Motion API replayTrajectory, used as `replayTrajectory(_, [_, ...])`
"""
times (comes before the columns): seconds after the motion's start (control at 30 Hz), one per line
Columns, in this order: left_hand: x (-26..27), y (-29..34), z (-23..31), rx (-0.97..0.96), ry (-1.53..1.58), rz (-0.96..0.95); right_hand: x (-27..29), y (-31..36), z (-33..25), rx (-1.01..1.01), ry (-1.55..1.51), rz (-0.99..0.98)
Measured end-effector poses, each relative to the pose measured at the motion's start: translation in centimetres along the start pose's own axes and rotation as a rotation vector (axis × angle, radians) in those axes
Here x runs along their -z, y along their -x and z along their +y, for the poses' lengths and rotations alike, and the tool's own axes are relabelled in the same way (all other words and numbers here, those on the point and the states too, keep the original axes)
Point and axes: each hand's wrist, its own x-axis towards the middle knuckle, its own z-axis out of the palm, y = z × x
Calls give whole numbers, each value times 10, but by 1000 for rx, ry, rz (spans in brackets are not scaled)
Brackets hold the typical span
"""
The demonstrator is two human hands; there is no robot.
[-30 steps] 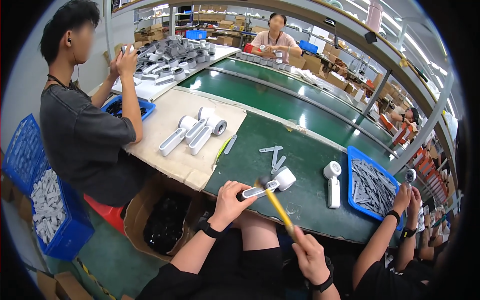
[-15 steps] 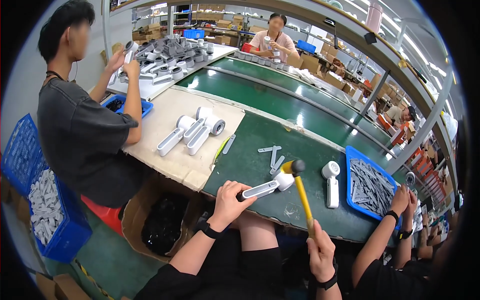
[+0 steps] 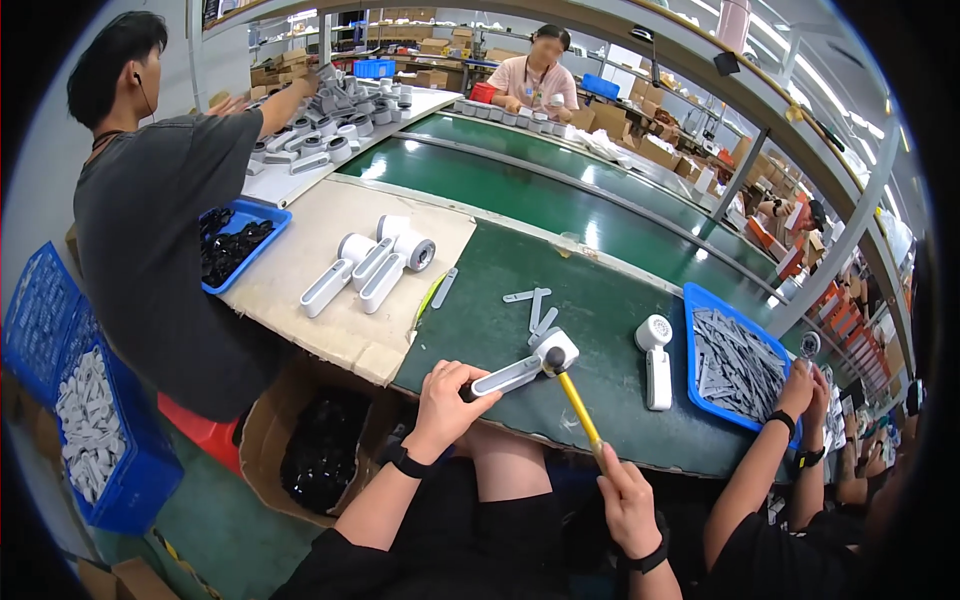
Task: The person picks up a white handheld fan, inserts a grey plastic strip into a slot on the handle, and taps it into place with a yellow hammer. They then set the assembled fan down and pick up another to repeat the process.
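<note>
Inspecting, I noted left hand clamped on white device, right hand on hammer. The grey inlay appeared seated; loose strips lay unfitted.

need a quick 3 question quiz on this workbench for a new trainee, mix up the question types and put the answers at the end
1. True or false: the blue tray of gray strips is to the right of the wearer's right hand.

2. What does the right hand hold?
a) a gray strip
b) a hammer
c) a blue tray

3. Fill in the blank: the wearer's left hand holds the white device by its ____.

Key
1. True
2. b
3. handle
</note>
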Motion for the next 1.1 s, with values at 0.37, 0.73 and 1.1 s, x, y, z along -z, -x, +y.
replayTrajectory(0.37, [3, -12, 32, -124, -192, -66, -10, 4, 16, -20, -302, 19])
replayTrajectory(0.73, [-31, -30, 25, 363, 110, -261, 0, -1, 18, 10, -196, 32])
replayTrajectory(1.1, [-31, -31, 22, 297, 87, -211, 19, -11, -8, 65, -68, 17])
